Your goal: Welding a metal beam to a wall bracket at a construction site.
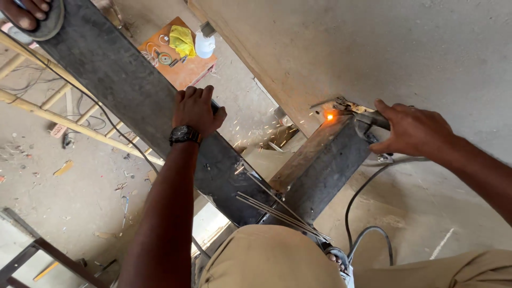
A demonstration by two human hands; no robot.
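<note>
My left hand (197, 109), a black watch on its wrist, grips the edge of a long dark steel beam (122, 80) that runs from upper left down to my lap. My right hand (413, 130) is closed on a welding electrode holder (368, 120) whose tip glows orange (329, 116) at the top end of a shorter rusty steel beam (320, 168), right against the concrete wall (373, 53). Sparks fly out to the left of the glow. Several thin welding rods (277, 210) lie across the joint of the two beams.
A black cable (362, 213) loops down from the holder past my khaki trousers (266, 261). Far below, an orange board (181, 53) carries a yellow cloth, a white bottle and small discs. Wooden ladder rails (64, 120) and scraps lie on the floor. Another person's sandalled foot (32, 16) rests at the beam's top left.
</note>
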